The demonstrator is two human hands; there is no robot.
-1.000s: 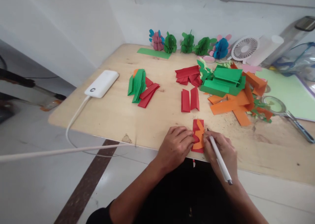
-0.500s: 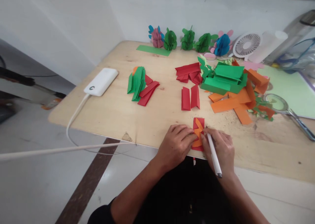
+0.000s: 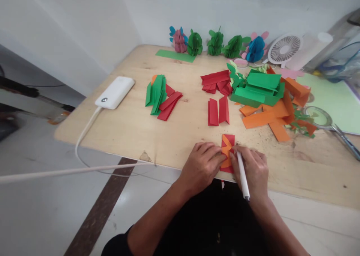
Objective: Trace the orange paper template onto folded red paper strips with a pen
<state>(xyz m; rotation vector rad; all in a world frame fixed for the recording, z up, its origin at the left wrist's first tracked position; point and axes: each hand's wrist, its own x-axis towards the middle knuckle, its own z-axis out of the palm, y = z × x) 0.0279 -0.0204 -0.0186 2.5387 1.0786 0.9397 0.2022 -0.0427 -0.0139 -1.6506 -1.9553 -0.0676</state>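
Near the table's front edge lies a strip of folded red paper (image 3: 229,138) with an orange paper cutout (image 3: 225,160) on top of it. My left hand (image 3: 203,161) holds the cutout down from the left, its fingers bent and close together, the tips on the orange paper. A white pen (image 3: 243,177) is pinched in my right hand (image 3: 254,169), its tip low beside the cutout's right edge and partly hidden by the fingers. Two folded red paper pieces (image 3: 213,112) lie just beyond my hands.
Folded green papers (image 3: 263,81) and orange strips (image 3: 260,119) heap on the right, near scissors (image 3: 344,138). Green and red pieces (image 3: 157,95) lie left of centre, a white power bank (image 3: 116,92) further left. Paper figures (image 3: 215,43) and a small fan (image 3: 285,50) line the wall.
The pen's rear end has swung slightly left and up, and its tip stays beside the orange cutout. My left hand keeps its place on the paper. The view has shifted a little.
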